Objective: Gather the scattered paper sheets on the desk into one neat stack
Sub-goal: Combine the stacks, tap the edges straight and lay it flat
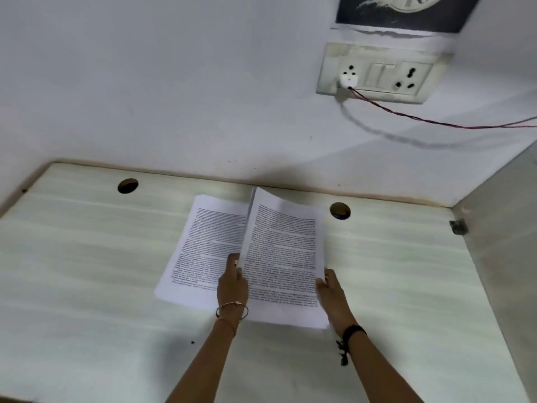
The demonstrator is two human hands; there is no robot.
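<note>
A bundle of printed paper sheets (283, 257) is held between both hands over the middle of the pale desk (87, 271). My left hand (232, 282) grips its left edge and my right hand (331, 289) grips its right edge near the lower corner. The bundle's far end is lifted and its sheets fan slightly at the top. Under its left side lies another printed sheet (200, 251), flat on the desk and angled a little to the left. My left hand partly covers that sheet's lower right corner.
Two round cable holes (128, 185) (340, 211) are cut near the desk's back edge. A wall socket panel (377, 74) with a plugged red-black wire (421, 119) hangs above right. A side panel (499, 242) walls off the desk's right end.
</note>
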